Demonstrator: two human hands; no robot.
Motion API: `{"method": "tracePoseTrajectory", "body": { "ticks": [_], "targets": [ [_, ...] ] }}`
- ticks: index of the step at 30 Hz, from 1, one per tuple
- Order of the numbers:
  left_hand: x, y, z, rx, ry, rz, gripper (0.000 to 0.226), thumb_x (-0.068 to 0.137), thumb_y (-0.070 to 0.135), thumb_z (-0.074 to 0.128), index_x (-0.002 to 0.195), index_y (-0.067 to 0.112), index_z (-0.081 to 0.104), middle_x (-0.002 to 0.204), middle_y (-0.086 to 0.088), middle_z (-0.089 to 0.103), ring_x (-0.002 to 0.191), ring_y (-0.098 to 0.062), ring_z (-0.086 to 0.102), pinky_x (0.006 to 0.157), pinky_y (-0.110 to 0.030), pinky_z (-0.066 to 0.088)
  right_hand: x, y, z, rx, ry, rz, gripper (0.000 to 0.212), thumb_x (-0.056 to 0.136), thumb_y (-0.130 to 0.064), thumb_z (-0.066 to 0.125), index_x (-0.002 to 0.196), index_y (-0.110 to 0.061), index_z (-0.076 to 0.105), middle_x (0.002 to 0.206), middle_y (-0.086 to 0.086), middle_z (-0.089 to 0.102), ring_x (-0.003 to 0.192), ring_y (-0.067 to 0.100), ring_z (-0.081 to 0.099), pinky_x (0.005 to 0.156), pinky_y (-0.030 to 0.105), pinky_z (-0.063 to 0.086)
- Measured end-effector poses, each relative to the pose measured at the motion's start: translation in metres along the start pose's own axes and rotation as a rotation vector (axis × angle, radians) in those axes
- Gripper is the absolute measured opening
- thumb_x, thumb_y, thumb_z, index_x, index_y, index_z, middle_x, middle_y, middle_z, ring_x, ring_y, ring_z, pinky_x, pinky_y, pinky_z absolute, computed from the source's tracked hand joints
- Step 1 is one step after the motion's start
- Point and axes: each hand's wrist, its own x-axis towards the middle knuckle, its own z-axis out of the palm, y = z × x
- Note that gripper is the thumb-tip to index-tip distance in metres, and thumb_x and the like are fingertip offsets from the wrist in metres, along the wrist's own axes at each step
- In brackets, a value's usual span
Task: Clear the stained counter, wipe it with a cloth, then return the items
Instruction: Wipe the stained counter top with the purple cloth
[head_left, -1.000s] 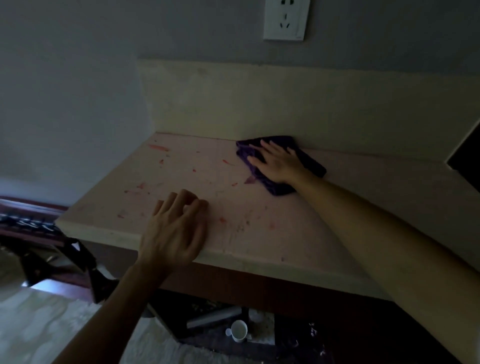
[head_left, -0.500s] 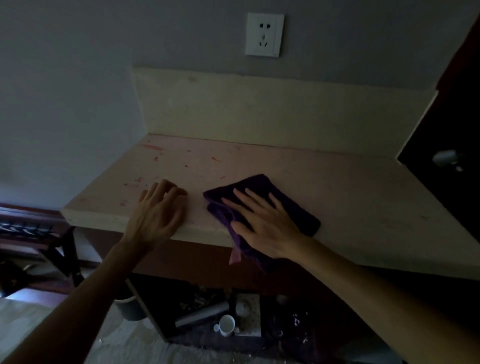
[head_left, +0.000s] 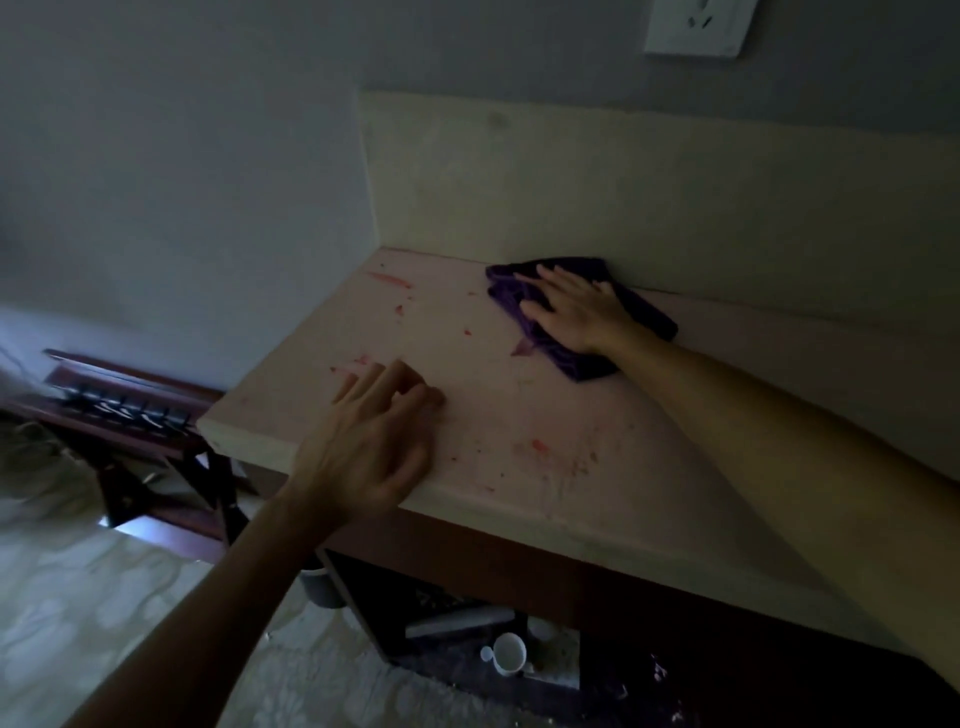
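Note:
The pale counter (head_left: 675, 467) carries red stains (head_left: 540, 446) across its left and middle parts. A dark purple cloth (head_left: 644, 317) lies at the back of the counter against the backsplash. My right hand (head_left: 574, 309) presses flat on the cloth, fingers spread and pointing left. My left hand (head_left: 374, 441) rests on the counter's front left edge, fingers slightly curled, holding nothing.
A cream backsplash (head_left: 623, 197) rises behind the counter, and a wall socket (head_left: 696, 26) sits above it. A white cup (head_left: 509, 652) and a pale cylinder (head_left: 457, 621) lie on the dark shelf under the counter. A dark wooden rack (head_left: 130, 410) stands to the left.
My right hand has pushed the cloth from the counter's front edge back to the backsplash. My left hand stays on the front left edge.

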Motion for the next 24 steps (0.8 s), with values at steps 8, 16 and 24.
{"method": "tracePoseTrajectory", "body": {
  "ticks": [8,16,24],
  "targets": [
    [0.000,0.002,-0.005,-0.017,-0.010,0.000,0.050,0.087,0.042,0.036,0.117,0.016,0.066,0.113,-0.007,0.056,0.092,-0.023,0.053,0.086,-0.041,0.045,-0.028,-0.022,0.000,0.011,0.004,0.024,0.055,0.097,-0.054,0.015,0.151,-0.043,0.012,0.164,-0.010,0.006,0.151,0.011,0.004,0.120,0.050,0.006],
    [-0.014,-0.017,-0.010,-0.078,0.023,0.036,0.044,0.085,0.036,0.038,0.114,0.014,0.062,0.111,-0.007,0.053,0.093,-0.026,0.052,0.082,-0.038,0.041,-0.188,-0.094,0.017,0.031,0.060,-0.126,0.055,0.097,-0.055,0.011,0.151,-0.046,0.005,0.163,-0.015,0.001,0.150,0.009,0.000,0.121,0.048,0.003],
    [-0.027,-0.088,-0.022,0.035,0.021,0.020,0.046,0.091,0.042,0.039,0.114,0.014,0.066,0.111,-0.008,0.058,0.091,-0.029,0.058,0.079,-0.040,0.044,-0.180,-0.106,0.015,0.029,0.040,-0.061,0.056,0.095,-0.063,0.009,0.149,-0.051,0.002,0.162,-0.019,-0.003,0.149,0.003,-0.004,0.121,0.044,0.003]
  ]
}}
